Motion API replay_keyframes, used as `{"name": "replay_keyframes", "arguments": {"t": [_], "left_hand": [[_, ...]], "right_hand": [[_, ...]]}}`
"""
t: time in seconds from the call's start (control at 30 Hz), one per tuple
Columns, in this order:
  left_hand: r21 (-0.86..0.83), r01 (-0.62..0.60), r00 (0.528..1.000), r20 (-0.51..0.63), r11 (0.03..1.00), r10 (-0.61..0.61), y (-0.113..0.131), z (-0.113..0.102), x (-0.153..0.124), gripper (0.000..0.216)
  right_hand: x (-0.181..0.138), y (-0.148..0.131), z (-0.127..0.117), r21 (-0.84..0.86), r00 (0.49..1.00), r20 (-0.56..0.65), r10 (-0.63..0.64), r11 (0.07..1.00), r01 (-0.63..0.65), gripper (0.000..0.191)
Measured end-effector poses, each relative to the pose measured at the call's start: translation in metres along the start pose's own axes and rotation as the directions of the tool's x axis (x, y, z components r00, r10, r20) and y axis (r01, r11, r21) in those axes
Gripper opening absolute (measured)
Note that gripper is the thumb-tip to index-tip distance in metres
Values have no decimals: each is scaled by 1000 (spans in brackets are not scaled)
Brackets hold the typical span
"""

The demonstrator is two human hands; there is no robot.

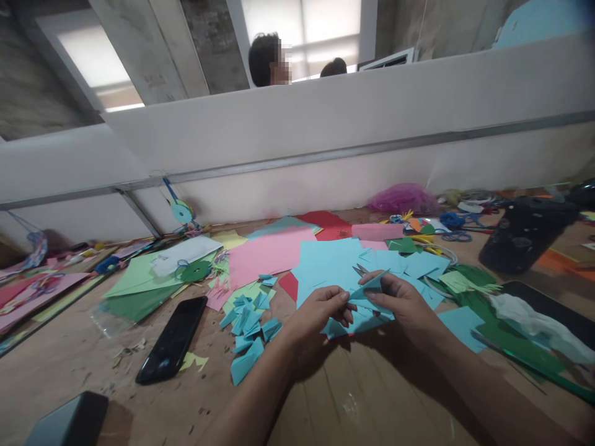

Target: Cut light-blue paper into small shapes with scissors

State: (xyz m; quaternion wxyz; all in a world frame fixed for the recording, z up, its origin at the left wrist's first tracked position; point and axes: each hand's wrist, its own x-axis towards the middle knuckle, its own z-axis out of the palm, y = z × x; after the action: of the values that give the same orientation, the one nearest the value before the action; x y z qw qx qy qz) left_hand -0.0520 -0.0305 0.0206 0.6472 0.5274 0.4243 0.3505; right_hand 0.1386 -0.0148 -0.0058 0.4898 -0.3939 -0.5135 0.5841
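Observation:
Both my hands meet over the wooden table (362, 396) and pinch one light blue paper piece (369, 290) that is folded to a point. My left hand (318, 316) grips its left edge with closed fingers. My right hand (404, 303) holds its right side, thumb on top. Under the hands lie several light blue paper squares (330, 260). Just behind the folded piece, scissors (360, 270) rest on the blue sheets. A pile of small folded blue pieces (248, 331) lies to the left of my left hand.
A black phone (173, 339) lies left of the pile. Pink (267, 253), green (139, 282) and red (325, 223) paper sheets cover the table's back. A black device (523, 235) and white cloth (534, 322) sit at right. Two people's heads (269, 59) show behind a white partition (325, 124).

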Motion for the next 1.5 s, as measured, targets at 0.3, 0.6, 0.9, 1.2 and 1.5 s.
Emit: {"name": "replay_keyframes", "arguments": {"t": [0.3,0.6,0.9,1.2,1.5], "left_hand": [[96,-20,999,31,995,17,0,-4,1,30],[107,-6,1000,24,994,3,-1,0,0,38],[16,-11,998,57,1000,10,-1,1,0,32],[157,-77,994,-64,985,88,-4,6,2,32],[294,-127,989,-33,947,143,-2,3,4,32]], "right_hand": [[-2,-4,2,-26,1000,1,16,1000,-16,27],[-4,-14,8,-188,994,26,-110,976,113,22],[-7,-15,11,-17,999,4,45,999,-45,31],[-7,-11,6,-76,998,48,41,996,-37,31],[-2,-3,3,-131,999,-51,-11,991,5,30]]}}
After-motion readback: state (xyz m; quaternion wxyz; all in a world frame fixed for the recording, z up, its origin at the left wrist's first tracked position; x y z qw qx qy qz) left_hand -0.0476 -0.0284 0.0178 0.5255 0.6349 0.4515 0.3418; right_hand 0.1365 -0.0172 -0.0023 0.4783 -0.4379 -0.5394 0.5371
